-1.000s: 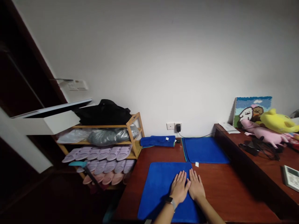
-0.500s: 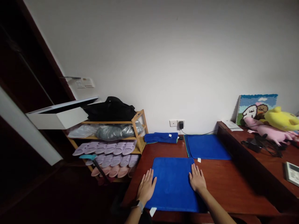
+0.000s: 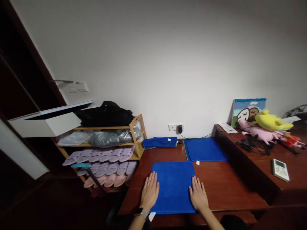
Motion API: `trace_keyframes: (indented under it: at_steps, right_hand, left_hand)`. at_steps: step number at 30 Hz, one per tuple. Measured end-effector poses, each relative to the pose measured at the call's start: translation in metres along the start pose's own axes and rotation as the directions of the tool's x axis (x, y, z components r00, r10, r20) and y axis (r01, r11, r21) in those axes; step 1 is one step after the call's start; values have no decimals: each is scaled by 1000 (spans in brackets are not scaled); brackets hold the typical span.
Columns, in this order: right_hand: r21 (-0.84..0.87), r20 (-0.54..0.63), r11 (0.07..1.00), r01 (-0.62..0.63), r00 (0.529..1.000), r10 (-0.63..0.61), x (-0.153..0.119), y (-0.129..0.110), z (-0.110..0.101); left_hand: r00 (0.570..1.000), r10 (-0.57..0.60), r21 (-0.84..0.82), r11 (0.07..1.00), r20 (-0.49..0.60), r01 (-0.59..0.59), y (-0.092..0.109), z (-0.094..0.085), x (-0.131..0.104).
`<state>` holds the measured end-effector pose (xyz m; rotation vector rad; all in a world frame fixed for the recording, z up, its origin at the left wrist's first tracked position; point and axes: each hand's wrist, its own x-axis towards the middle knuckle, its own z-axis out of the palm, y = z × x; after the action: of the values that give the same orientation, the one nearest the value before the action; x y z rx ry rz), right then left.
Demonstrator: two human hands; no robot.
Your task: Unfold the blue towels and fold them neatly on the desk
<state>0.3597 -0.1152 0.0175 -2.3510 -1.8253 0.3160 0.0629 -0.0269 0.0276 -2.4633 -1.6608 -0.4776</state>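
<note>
A blue towel is spread flat on the reddish-brown wooden table, its white tag hanging at the near left corner. My left hand lies flat along the towel's left edge, fingers stretched forward. Against the right edge rests my right hand, also flat with its fingers apart. Neither hand grips anything. Behind, to the right, another blue towel with a green-trimmed edge lies flat. A rolled or folded blue towel sits at the back left by the wall.
Left of the table stands a wooden rack with slippers, bagged items and a black bag. On the raised surface to the right are plush toys, cables and a white calculator-like device. A plug sits in the wall socket.
The view has turned slightly right. My right hand has slid nearer to me along the towel's right edge; my left hand stays at the left edge.
</note>
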Motion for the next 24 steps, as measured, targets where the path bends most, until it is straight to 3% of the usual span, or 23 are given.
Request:
trace_keyframes:
  at_steps: [4,6,9,12,19,21,24]
  right_hand:
    - [30,-24,1000,10,1000,-9,1,0,-3]
    - [31,-25,999,27,999,-27,0,1,-4]
    - [33,-25,999,39,999,-38,0,2,-4]
    - [47,-39,998,31,999,-29,0,2,-2]
    - [17,-30,1000,13,999,-13,-2,0,-5]
    - [-6,-11,1000,2,1000,-2,-2,-2,-9]
    - [-40,20,999,-13,1000,14,-4,-5,-14]
  left_hand:
    - [959,282,-163,949,44,-271,89,-5,7]
    - [936,337,-228,924,100,-308,129,-3,11]
    - [928,312,-260,931,202,-257,153,2,13]
    - [931,278,-237,946,236,-222,126,6,6]
    - [972,-1,-52,999,237,14,-3,-4,-31]
    - [974,-36,-29,999,222,44,-21,-5,-40]
    - [979,-55,-13,998,196,59,-27,-3,-46]
